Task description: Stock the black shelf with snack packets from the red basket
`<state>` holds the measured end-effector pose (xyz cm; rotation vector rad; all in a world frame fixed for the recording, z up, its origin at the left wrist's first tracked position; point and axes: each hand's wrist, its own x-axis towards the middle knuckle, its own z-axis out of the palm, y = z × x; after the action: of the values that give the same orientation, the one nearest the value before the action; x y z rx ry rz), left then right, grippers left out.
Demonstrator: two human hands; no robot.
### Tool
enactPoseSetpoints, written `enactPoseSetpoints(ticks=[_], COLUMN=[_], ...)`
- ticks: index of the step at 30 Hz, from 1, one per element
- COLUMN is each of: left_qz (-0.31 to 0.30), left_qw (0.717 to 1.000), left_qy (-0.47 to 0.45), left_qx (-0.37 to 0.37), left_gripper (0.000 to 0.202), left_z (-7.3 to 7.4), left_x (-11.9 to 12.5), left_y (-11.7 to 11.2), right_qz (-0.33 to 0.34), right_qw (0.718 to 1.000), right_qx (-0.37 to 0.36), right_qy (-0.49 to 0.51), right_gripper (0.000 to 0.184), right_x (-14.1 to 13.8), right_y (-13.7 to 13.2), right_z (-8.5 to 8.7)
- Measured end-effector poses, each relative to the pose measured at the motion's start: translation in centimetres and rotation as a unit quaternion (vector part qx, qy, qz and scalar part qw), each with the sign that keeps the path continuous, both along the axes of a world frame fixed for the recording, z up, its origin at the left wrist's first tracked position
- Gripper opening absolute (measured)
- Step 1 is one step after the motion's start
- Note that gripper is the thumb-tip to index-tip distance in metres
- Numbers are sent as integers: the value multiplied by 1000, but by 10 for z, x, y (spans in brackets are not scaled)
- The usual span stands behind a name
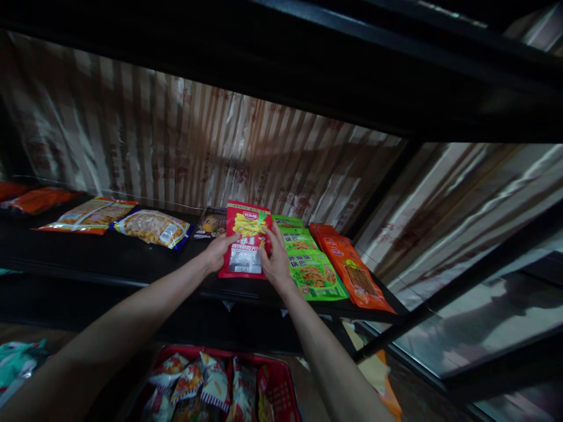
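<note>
Red and shiny, the packet [247, 234] is near the front edge of the black shelf [94, 252], about halfway along. The left hand [216, 253] is closed on one side of it, and the right hand [275, 258] is closed on the other, with both thumbs on the front. It is dim, so I can't quite tell if the bottom of the packet sits on the shelf.

If the hands let go too soon, the packet could tip and fall off the front edge. The right hand is close to the green packets [310, 269], so a bump could push them out of line. They could then shove the orange packets [358, 275] off the front right corner. Squeezing too hard could crush the food inside.

Toward the back edge, just left of the red one, lies a dark packet [210, 225]. Next, going left, is a packet with blue edges [152, 228]. Below the front edge is a red basket [288, 375] with snack bags [215, 381] in it. Behind the shelf hangs a stripy, wrinkly cover [176, 135], and another dark shelf [308, 76] is above.
</note>
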<state>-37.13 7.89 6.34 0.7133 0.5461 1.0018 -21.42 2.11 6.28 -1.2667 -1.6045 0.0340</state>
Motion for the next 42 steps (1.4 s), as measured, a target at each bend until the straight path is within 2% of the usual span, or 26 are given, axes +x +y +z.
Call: enactPoseSetpoints(ticks=[2,4,6,7,9,11,15,18,20,24,27,29,32,34,35,37,39,41,42], left_qz=[23,26,2,-17,-57,-72,-39,-21,-14,9,19,10,-34,-71,-91,-129,-156,-156,-152], left_qw=[1000,999,999,999,998,997,999,1000,1000,1000,999,998,998,996,995,991,987,987,988], left_qy=[-15,-37,-45,-42,-35,-32,-22,-20,-19,-24,-47,-59,-51,-34,-24,-3,14,21,20], left_qx=[-9,-6,-10,-14,-18,-13,-3,7,9,7,13,19,29,31,30,31,33,32,34], left_gripper=[13,15,19,20,21,22,27,24,23,20,19,21,26,29,31,32,34,35,34], left_z=[3,6,10,12,20,30,44,44,39,31,27,25,26,29,30,33,33,29,26], left_x=[-3,-9,-16,-19,-26,-31,-36,-37,-38,-34,-29,-26,-26,-27,-27,-24,-19,-14,-12], left_y=[-6,-16,-29,-36,-49,-59,-69,-72,-72,-70,-65,-59,-48,-40,-36,-29,-22,-16,-14], right_qz=[-3,46,104,121,129,129,119,114,82,-40,-63,-59,-80,-97,-84,-7,69,82,71], right_qw=[989,953,910,897,890,891,900,912,931,987,995,992,993,994,991,967,906,844,823], right_qx=[-68,-167,-237,-248,-239,-230,-226,-221,-199,-102,-71,-77,-63,-50,-60,-117,-178,-196,-190], right_qy=[131,250,324,345,367,370,353,327,294,114,-29,-78,-57,22,81,226,379,492,531], right_gripper=[64,68,57,51,43,42,43,47,54,69,72,69,65,69,70,68,52,33,25], right_x=[-3,-7,-11,-13,-17,-21,-26,-29,-31,-38,-48,-53,-48,-37,-31,-20,-13,-9,-8], right_y=[-10,-23,-39,-47,-63,-75,-90,-99,-105,-117,-120,-118,-107,-94,-87,-70,-53,-38,-31], right_z=[-6,-13,-20,-23,-25,-23,-19,-22,-28,-35,-36,-35,-32,-27,-23,-17,-13,-9,-8])
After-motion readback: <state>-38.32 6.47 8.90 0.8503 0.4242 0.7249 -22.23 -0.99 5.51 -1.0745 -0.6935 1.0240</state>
